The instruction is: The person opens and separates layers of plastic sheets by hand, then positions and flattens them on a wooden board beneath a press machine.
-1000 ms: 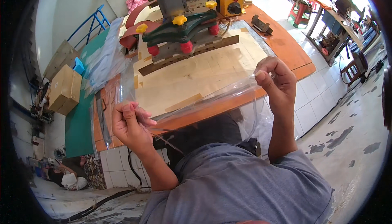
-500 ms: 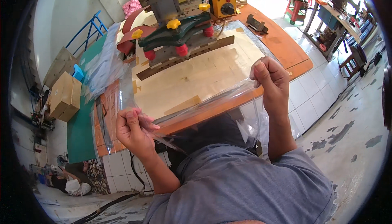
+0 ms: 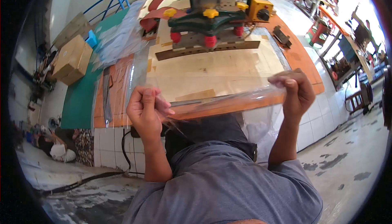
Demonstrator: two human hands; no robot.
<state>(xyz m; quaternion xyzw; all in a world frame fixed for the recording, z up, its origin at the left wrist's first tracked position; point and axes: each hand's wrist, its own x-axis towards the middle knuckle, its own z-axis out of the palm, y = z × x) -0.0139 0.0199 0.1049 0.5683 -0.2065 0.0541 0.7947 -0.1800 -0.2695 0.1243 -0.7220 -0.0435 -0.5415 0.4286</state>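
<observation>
Between my two hands stretches a clear plastic sheet [image 3: 228,100], held over the front edge of the work table and hanging toward my lap. My left hand [image 3: 146,109] pinches its left end, thumb against the curled fingers. At the other end my right hand [image 3: 297,89] pinches the sheet's right corner. Beyond the sheet lies a pale board [image 3: 220,69] with tape patches on it. Over that board stands a press machine [image 3: 210,22] with a dark green arm, yellow knobs and red feet, a long metal bar [image 3: 208,50] fixed below it.
Stacked clear plastic sheets [image 3: 119,40] lie on the green surface [image 3: 79,103] at the left, near a cardboard box [image 3: 73,60]. A yellow control box [image 3: 260,9] and a dark metal bracket [image 3: 281,36] stand at the right. Another person [image 3: 61,148] sits far left.
Table and press have shifted rightward in the picture as the view turned. Both hands still hold the sheet; my right hand has moved right, and the sheet is spread a little wider.
</observation>
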